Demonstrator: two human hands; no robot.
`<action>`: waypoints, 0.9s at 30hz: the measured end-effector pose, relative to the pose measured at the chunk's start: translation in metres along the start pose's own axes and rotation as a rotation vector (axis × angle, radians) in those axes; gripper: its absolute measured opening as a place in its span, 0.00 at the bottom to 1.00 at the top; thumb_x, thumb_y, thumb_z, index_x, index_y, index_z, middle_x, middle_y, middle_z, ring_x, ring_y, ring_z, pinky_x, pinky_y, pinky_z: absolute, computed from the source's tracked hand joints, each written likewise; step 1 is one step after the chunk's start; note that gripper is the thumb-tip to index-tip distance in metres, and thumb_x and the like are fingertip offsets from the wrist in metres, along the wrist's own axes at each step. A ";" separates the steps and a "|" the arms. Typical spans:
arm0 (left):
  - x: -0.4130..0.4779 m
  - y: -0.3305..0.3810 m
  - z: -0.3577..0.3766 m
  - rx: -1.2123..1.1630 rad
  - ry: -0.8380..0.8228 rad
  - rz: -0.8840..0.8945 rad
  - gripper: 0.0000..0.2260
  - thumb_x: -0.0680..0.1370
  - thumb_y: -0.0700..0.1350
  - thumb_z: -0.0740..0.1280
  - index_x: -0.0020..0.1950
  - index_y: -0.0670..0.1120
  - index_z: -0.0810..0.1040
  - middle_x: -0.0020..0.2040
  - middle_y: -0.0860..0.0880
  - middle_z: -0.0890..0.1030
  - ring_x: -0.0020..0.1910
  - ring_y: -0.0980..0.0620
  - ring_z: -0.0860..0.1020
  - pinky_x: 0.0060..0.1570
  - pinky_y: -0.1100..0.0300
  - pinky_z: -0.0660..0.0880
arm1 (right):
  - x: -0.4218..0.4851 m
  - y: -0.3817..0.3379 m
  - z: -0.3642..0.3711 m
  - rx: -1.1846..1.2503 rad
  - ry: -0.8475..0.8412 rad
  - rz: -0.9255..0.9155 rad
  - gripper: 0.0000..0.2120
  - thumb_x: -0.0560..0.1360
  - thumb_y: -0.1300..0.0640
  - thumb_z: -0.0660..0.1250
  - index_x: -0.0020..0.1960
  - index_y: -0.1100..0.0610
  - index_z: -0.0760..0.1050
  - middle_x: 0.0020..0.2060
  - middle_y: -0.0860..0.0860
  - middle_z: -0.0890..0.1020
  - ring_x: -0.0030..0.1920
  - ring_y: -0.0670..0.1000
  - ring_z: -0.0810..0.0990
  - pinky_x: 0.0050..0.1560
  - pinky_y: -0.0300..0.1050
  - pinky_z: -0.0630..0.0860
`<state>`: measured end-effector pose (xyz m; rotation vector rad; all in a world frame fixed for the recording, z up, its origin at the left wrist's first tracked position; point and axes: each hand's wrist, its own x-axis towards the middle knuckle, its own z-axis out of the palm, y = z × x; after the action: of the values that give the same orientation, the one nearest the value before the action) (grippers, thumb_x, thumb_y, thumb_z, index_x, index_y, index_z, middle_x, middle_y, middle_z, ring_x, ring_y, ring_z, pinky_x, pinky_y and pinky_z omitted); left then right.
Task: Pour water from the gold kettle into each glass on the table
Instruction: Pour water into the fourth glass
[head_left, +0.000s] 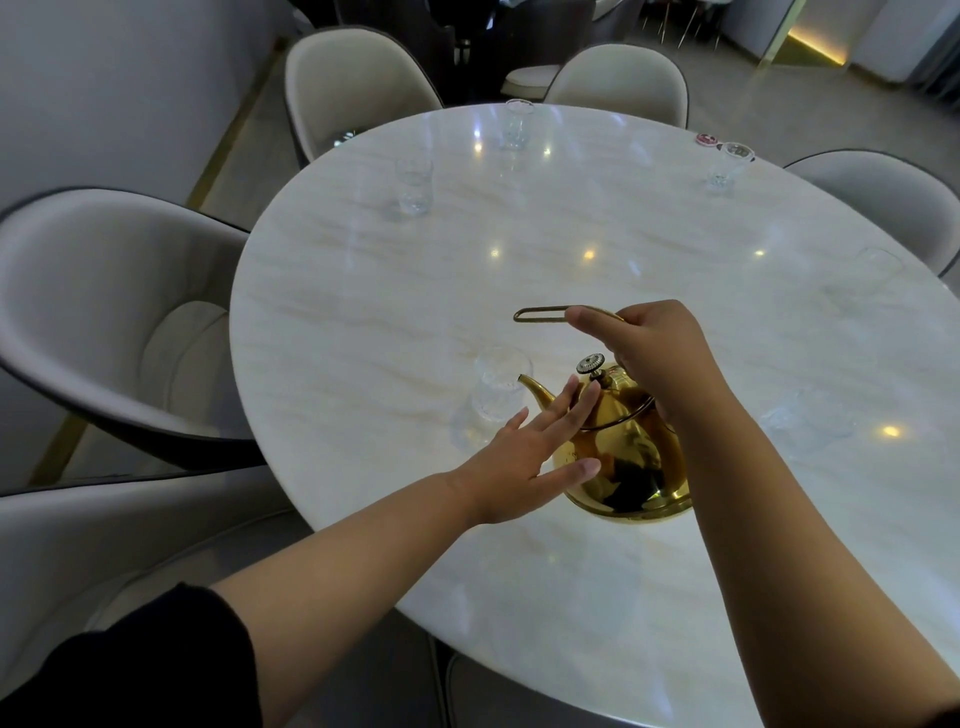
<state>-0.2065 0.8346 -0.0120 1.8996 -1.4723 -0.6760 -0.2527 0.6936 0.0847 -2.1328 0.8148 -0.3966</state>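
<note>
The gold kettle (626, 457) stands on the round white marble table (415, 291), near its front edge, spout pointing left. My right hand (654, 348) is closed on the kettle's thin wire handle above the lid. My left hand (524, 457) lies flat with spread fingers against the kettle's left side, below the spout. A clear glass (496, 384) stands just left of the spout tip. Other glasses stand around the table: far left (414, 186), far middle (517, 124), far right (727, 165), right edge (872, 273) and near right (802, 421).
Cream padded chairs ring the table: one at the left (104, 322), two at the back (353, 88) (618, 83), one at the right (878, 197). A small pink round object (707, 139) lies near the far right glass. Ceiling lights reflect off the glossy tabletop.
</note>
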 end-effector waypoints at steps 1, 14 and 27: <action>0.000 0.000 0.000 0.001 -0.002 -0.003 0.29 0.81 0.57 0.52 0.73 0.62 0.36 0.77 0.56 0.38 0.76 0.55 0.48 0.71 0.54 0.38 | 0.000 0.000 0.000 -0.006 -0.002 0.002 0.25 0.70 0.41 0.70 0.33 0.64 0.74 0.23 0.53 0.63 0.27 0.52 0.63 0.32 0.45 0.62; 0.007 0.002 0.002 -0.012 0.005 -0.018 0.29 0.80 0.58 0.51 0.74 0.61 0.36 0.77 0.56 0.38 0.76 0.54 0.47 0.72 0.52 0.39 | 0.006 -0.002 -0.001 -0.027 -0.002 -0.006 0.28 0.70 0.41 0.69 0.35 0.69 0.76 0.26 0.57 0.66 0.29 0.55 0.65 0.33 0.44 0.62; 0.006 0.000 -0.002 -0.014 0.015 -0.027 0.28 0.80 0.57 0.52 0.73 0.62 0.36 0.77 0.56 0.38 0.76 0.55 0.46 0.71 0.54 0.37 | 0.010 -0.006 0.002 -0.072 -0.018 -0.013 0.24 0.69 0.40 0.69 0.32 0.61 0.71 0.24 0.53 0.62 0.29 0.53 0.62 0.32 0.44 0.59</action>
<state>-0.2035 0.8295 -0.0108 1.9129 -1.4311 -0.6821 -0.2418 0.6911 0.0880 -2.2065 0.8164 -0.3591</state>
